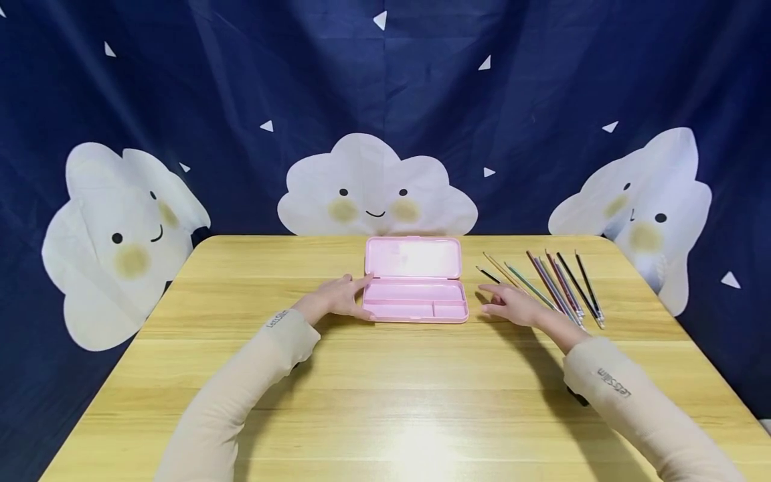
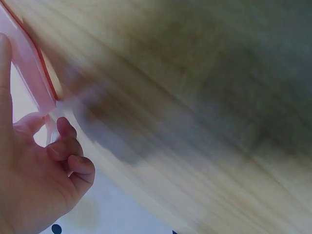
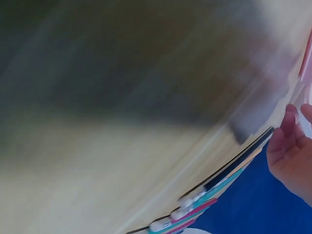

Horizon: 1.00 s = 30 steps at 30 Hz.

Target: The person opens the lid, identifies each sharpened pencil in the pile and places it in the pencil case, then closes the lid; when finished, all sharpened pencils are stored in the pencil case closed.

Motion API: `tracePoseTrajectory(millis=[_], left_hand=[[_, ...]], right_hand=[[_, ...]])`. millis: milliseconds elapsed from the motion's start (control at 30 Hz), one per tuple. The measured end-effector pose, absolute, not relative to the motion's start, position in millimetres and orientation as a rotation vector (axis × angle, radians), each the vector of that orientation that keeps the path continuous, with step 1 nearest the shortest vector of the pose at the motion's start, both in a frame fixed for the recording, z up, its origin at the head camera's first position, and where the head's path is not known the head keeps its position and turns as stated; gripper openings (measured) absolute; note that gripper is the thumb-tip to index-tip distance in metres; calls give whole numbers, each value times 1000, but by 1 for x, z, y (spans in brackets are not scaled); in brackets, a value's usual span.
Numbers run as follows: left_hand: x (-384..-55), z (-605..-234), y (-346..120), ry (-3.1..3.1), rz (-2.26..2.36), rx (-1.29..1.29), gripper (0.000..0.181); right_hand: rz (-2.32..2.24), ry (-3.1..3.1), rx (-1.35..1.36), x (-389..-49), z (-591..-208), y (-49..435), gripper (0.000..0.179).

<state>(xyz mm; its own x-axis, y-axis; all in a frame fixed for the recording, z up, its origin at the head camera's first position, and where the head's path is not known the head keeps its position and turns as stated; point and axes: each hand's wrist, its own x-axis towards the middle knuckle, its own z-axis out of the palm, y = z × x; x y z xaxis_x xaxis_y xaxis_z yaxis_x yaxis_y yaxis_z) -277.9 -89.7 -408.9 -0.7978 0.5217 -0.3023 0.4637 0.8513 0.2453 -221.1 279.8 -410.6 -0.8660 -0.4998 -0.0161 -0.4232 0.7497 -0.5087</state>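
A pink pencil case point(image 1: 397, 311) lies on the table with its lid point(image 1: 391, 259) swung back. Inside, dividers split the tray into a long rear compartment and two front ones. At its left end my left hand point(image 1: 337, 296) grips the case, thumb at the front corner and a finger near the hinge; the other fingers curl in the left wrist view. My right hand point(image 1: 513, 305), holding nothing, hovers just right of the case with fingers loosely bent. Several pencils point(image 1: 589, 288) fan out beside and behind that hand, which hides parts of some.
The wooden table point(image 1: 385, 402) has rounded far corners. Behind it hangs a dark blue curtain point(image 1: 337, 80) with smiling white clouds. In the right wrist view, pencil ends point(image 3: 156, 226) with white tips lie below the hand.
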Motion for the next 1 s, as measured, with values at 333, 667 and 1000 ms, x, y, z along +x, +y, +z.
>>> tracePoseTrajectory(millis=[333,667,1000], left_hand=[[-280,-414,-90,2676,203,742,103],[-281,-414,-89,2683,200,791,103],[-284,-415,-89,2683,224,814,105]], right_hand=[[-683,3006,-416,-221,-407,300,42],[-581,3052,-382,-227,-411,315,41],[-501,3048,-428,-229,-420,315,26]])
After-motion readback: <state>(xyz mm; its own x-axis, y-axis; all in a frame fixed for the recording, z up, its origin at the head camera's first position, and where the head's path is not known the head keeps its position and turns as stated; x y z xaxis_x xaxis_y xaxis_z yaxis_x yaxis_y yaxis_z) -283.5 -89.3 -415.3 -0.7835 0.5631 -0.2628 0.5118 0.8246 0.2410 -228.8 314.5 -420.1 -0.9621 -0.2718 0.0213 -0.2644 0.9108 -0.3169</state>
